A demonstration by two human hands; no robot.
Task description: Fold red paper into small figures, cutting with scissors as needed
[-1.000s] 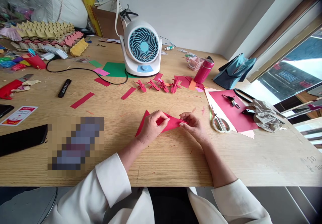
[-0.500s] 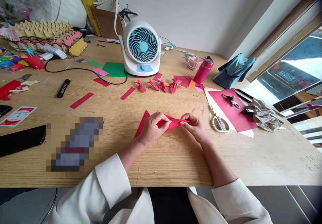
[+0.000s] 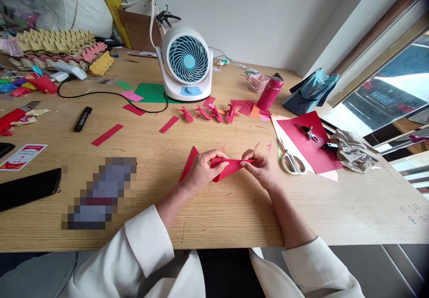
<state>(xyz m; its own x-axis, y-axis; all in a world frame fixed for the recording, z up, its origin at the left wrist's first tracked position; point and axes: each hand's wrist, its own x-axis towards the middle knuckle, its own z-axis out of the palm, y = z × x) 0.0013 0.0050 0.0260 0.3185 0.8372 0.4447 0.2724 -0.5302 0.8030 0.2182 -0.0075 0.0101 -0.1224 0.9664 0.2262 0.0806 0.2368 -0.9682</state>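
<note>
I have the left hand (image 3: 203,170) and right hand (image 3: 260,168) pinching the red paper (image 3: 231,169) over the desk (image 3: 231,220); beyond it sit folded figures (image 3: 216,115), then the fan (image 3: 188,60), with scissors (image 3: 293,163) off right.

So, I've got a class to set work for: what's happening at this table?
A person is handling a piece of red paper with both hands. The left hand pinches it near the middle, and the right hand pinches its right end between thumb and fingers. The paper is partly folded, not lying flat. Beyond the hands, small red folded paper figures stand in a row in front of a white fan. White-handled scissors lie to the right, untouched.
</note>
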